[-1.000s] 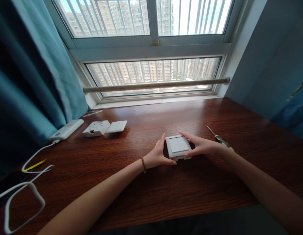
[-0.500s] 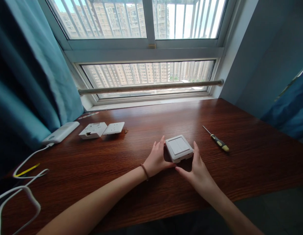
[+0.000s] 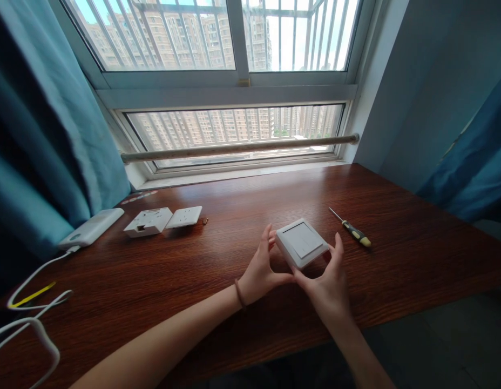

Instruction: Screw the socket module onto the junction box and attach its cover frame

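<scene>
Beyond the tabletop [image 3: 185, 286] is a window [image 3: 242, 96]; I see left hand [image 3: 258, 273] and right hand [image 3: 330, 283] holding a white switch box [image 3: 301, 244], fingers [image 3: 338, 247] half-spread (screwdriver [image 3: 356, 234] nearby).

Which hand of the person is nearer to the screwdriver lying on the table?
The right hand. It is at the right side of the white switch box, with the screwdriver beyond it, to the right. The left hand is farther, on the box's left.
</scene>
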{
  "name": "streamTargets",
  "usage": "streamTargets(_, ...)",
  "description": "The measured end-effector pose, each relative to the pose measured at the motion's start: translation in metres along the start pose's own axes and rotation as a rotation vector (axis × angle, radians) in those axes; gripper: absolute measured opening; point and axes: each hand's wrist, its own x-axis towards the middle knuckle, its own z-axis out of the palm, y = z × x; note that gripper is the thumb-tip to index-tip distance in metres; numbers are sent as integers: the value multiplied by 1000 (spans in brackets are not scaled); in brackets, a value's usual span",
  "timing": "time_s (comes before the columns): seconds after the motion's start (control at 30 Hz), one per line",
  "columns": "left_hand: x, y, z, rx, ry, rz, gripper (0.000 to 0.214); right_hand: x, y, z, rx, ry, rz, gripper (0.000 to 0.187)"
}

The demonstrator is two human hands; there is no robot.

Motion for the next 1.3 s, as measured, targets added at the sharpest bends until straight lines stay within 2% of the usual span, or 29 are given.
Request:
streamTargets(0.07,0,4,4,-349,-115,-59,114,-1,-6,-3,3,14,-10,110)
streamTargets(0.13,0,11,7,-612,-176,-172,101,-3,-11,-4,1,11,-28,109)
streamTargets(0.27,-2,26,6,-806,-89,-370,48,-9,-13,-1,-48,-10,-56,105)
streamTargets(0.33,-2,28,6,-817,-24,-415,36,-12,-12,1,-80,-17,-65,104)
streamTargets(0.47,-1,24,6,-819,45,-443,33,-15,-12,5,-116,-7,-85,104)
streamTargets(0.7,-1,24,7,-814,75,-476,40,-14,-13,4,-142,-17,-90,105)
streamTargets(0.83,0,27,5,-824,43,-520,41,-17,-16,3,-151,-37,-90,103)
streamTargets(0.93,2,28,1,-806,39,-599,47,-20,-16,4,-157,-39,-143,98)
streamTargets(1.1,6,26,-7,-714,132,-717,46,-24,-15,7,-194,-52,-252,78)
streamTargets(1.3,7,26,-7,-661,188,-705,42,-25,-14,8,-225,-45,-255,74)
